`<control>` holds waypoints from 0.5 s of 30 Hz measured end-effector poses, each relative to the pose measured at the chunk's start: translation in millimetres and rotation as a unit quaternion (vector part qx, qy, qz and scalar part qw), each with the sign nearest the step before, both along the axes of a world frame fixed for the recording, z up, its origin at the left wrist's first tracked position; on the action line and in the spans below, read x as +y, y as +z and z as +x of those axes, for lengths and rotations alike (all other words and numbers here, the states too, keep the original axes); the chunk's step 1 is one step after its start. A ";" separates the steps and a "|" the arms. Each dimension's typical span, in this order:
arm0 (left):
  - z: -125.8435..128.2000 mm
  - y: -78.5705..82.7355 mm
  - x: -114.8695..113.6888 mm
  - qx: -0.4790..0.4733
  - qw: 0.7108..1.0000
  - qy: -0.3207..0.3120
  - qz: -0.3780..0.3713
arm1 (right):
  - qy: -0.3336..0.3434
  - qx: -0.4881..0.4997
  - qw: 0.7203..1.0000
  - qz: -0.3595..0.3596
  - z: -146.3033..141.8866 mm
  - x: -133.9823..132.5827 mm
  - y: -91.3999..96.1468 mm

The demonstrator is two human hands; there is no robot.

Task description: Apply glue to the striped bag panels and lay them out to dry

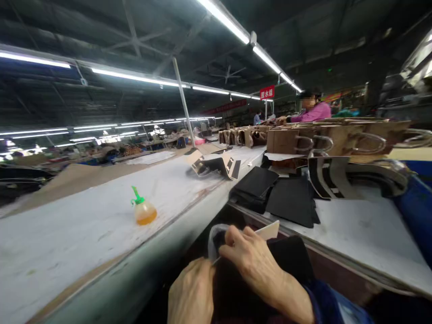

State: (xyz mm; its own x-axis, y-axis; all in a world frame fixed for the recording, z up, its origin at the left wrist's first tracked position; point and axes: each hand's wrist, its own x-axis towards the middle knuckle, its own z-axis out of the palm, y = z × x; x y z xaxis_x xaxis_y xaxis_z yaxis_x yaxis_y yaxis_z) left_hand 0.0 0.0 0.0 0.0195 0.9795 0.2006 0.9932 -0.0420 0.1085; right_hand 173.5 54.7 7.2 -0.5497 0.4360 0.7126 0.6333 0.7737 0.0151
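Note:
Low in the picture my left hand (192, 292) and my right hand (253, 265) are both closed on a black folded piece with a pale lining (290, 256), held just below the table's edge. My right hand's fingers curl over its top near a cream-coloured flap (268, 231). My left hand pinches its left edge. A stack of black flat pieces (290, 198) lies on the white work table (357, 234) right behind my hands.
A long white conveyor belt (84, 234) runs to the left, carrying a small orange bottle with a green nozzle (143, 209) and a black-and-white folded piece (219, 166). Brown paper bags with handles (337, 137) stand at the back right. A person in a pink top (313, 110) sits beyond.

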 end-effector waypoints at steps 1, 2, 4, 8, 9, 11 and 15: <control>4.7 -0.1 0.8 0.006 1.000 0.011 -0.006 | 0.005 -0.012 1.000 -0.010 -6.1 -1.4 -1.6; 8.8 -0.3 1.7 0.009 1.000 0.019 -0.009 | 0.008 -0.021 1.000 -0.018 -11.1 -2.7 -2.7; 13.5 -1.6 3.3 0.007 1.000 0.027 -0.008 | 0.009 -0.028 0.999 -0.028 -14.8 -5.8 -1.6; -0.5 -7.5 5.0 -0.037 0.999 0.004 0.028 | -0.010 0.001 1.000 -0.010 14.5 -10.8 12.6; -8.5 -9.0 4.6 -0.062 0.997 -0.023 0.051 | -0.022 0.019 1.000 0.001 28.1 -10.8 16.3; -25.7 -10.2 2.7 -0.115 0.984 -0.084 0.104 | -0.053 0.070 0.996 -0.009 56.5 -7.9 21.0; -47.0 -4.4 -3.2 -0.186 0.951 -0.153 0.194 | -0.081 0.195 0.956 -0.205 91.4 9.6 15.9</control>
